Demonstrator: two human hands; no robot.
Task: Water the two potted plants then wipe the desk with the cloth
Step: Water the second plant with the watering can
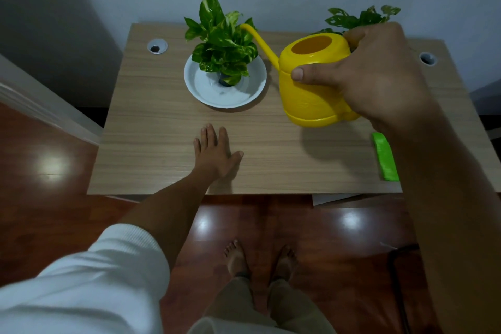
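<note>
Light wood-grain desk [162, 122]: right hand [379, 76] grips yellow plastic watering can [311, 89], spout at centre leafy potted plant [222, 43]; left hand [214, 152] rests flat. Wiping with green cloth [385, 157] remains.

A bright yellow plastic watering can [311, 81] with a round orange opening on top is held above the light wood-grain counter [162, 127], tilted a little, and its long thin spout reaches to the leaves of the left plant. This leafy green and white plant in a small dark pot [222, 43] stands upright in a wide white shallow dish [244, 89] near the back middle of the counter. The second green plant with cut leaves [360, 17] stands at the back right, behind the can; its pot is hidden. A folded bright green cloth [385, 157] lies flat near the front right edge of the counter, well apart from both plants.
</note>
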